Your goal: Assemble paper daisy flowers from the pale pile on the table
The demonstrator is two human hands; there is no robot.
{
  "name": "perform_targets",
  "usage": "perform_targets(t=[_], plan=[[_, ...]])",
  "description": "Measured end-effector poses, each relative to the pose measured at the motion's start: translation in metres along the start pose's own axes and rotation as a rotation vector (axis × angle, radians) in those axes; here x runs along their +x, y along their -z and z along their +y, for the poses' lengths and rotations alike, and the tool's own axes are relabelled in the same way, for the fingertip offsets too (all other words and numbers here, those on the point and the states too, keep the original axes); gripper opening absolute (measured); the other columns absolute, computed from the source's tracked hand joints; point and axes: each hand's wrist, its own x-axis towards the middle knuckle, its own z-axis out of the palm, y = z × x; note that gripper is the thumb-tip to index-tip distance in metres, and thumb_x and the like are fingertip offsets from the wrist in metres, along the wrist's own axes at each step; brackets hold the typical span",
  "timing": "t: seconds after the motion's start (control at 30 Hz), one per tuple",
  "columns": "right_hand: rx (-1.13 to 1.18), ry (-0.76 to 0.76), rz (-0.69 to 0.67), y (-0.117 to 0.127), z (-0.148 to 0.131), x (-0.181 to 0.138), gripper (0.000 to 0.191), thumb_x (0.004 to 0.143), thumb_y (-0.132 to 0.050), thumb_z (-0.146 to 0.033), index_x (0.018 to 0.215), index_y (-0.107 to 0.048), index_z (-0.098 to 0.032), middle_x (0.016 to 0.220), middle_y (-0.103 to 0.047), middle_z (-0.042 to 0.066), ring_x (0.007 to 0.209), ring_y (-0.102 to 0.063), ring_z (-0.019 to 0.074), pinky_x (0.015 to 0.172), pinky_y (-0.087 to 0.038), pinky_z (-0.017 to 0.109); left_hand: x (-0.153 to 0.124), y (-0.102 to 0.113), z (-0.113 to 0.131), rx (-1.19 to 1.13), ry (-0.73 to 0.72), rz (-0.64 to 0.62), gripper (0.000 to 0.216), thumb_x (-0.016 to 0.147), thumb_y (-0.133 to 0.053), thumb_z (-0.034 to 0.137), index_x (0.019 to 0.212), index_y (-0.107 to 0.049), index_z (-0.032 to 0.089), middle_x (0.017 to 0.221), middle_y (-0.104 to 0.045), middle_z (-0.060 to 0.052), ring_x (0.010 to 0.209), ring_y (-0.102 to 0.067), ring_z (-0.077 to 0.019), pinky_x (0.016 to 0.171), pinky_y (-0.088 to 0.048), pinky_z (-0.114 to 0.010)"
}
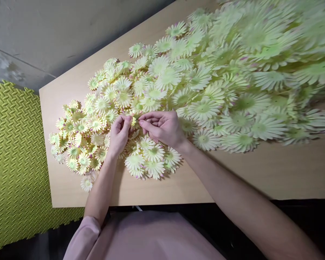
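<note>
Over a heap of pale yellow-green artificial daisy petals (151, 92), my two hands meet near its front middle. My left hand (119, 133) is closed, with thumb and forefinger pinching a small yellow flower piece (134, 121). From the other side my right hand (162, 127) comes in, its thumb and forefinger pinched together right beside that piece. Whatever lies between the right fingertips is too small to make out. A cluster of larger flower heads (154, 159) lies just below my hands, and smaller ones (81, 126) are gathered to the left.
The petals rest on a light wooden table (157, 191), bigger and more blurred toward the right. A grey wall (70, 29) stands behind the table. To the left is a green textured foam mat (16, 155). One flower (86, 183) lies near the front left.
</note>
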Motion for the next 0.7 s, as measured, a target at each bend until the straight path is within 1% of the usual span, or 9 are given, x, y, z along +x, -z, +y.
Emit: perform_targets(t=[0.1,0.23,0.4,0.47,0.53,0.6,0.63,0.7], plan=[[-0.005,-0.001,0.006,0.0,0.0,0.0,0.014,0.077,-0.073,-0.027,0.079,-0.069,-0.014,0.053,-0.063,-0.002,0.028,-0.045,0.0053,0.027,-0.035,0.018,0.0,0.0,0.0,0.024,0.004,0.003,0.04,0.085,-0.064,0.054,0.073,-0.049,0.019,0.061,-0.041,0.005,0.05,-0.035,-0.0043,0.047,-0.032,-0.019],[0.066,0.006,0.03,-0.002,-0.001,0.0,0.014,0.078,-0.071,-0.028,0.076,-0.067,-0.015,0.05,-0.06,-0.004,0.027,-0.044,0.0049,0.026,-0.031,0.018,0.001,0.0,0.0,0.03,-0.005,0.003,0.041,0.085,-0.063,0.055,0.073,-0.048,0.019,0.061,-0.039,0.005,0.051,-0.035,-0.0043,0.047,-0.031,-0.019],[0.13,0.073,0.077,0.003,0.003,0.003,0.011,0.081,-0.069,-0.026,0.074,-0.067,-0.017,0.05,-0.06,-0.005,0.025,-0.042,0.0043,0.026,-0.032,0.021,0.001,0.001,-0.002,0.026,-0.019,0.016,0.039,0.086,-0.062,0.053,0.073,-0.048,0.019,0.064,-0.038,0.005,0.053,-0.034,-0.0051,0.047,-0.033,-0.019],[0.178,0.104,0.144,0.009,0.005,0.006,0.009,0.082,-0.068,-0.026,0.076,-0.069,-0.019,0.051,-0.062,-0.005,0.026,-0.041,0.0045,0.026,-0.032,0.023,0.002,0.002,-0.003,-0.006,-0.014,0.033,0.04,0.086,-0.062,0.054,0.073,-0.047,0.02,0.067,-0.038,0.004,0.055,-0.035,-0.0055,0.048,-0.035,-0.019],[0.223,0.132,0.273,0.014,0.006,0.01,0.01,0.084,-0.068,-0.03,0.08,-0.07,-0.021,0.054,-0.064,-0.003,0.026,-0.039,0.0044,0.026,-0.031,0.025,0.002,0.002,-0.003,-0.025,-0.01,0.032,0.039,0.086,-0.062,0.054,0.074,-0.047,0.02,0.067,-0.037,0.004,0.055,-0.036,-0.0058,0.05,-0.037,-0.02],[0.23,0.157,0.382,0.018,0.006,0.013,0.014,0.087,-0.067,-0.037,0.083,-0.069,-0.024,0.053,-0.063,-0.003,0.028,-0.041,0.0058,0.026,-0.028,0.026,0.002,0.002,-0.003,-0.014,-0.011,0.016,0.038,0.087,-0.063,0.052,0.074,-0.048,0.02,0.066,-0.038,0.004,0.055,-0.036,-0.0058,0.052,-0.038,-0.02],[0.221,0.175,0.403,0.018,0.005,0.013,0.016,0.088,-0.066,-0.04,0.083,-0.069,-0.025,0.051,-0.062,-0.003,0.029,-0.042,0.0069,0.026,-0.029,0.026,0.002,0.002,-0.003,-0.005,-0.015,0.016,0.037,0.087,-0.062,0.052,0.074,-0.048,0.02,0.065,-0.038,0.005,0.055,-0.036,-0.0058,0.052,-0.038,-0.02],[0.189,0.23,0.365,0.016,0.004,0.011,0.018,0.087,-0.068,-0.04,0.077,-0.069,-0.025,0.043,-0.055,-0.004,0.031,-0.046,0.0086,0.029,-0.033,0.026,0.002,0.002,-0.003,0.012,-0.02,0.025,0.037,0.087,-0.062,0.052,0.074,-0.049,0.02,0.064,-0.039,0.005,0.054,-0.037,-0.0057,0.05,-0.035,-0.02]])
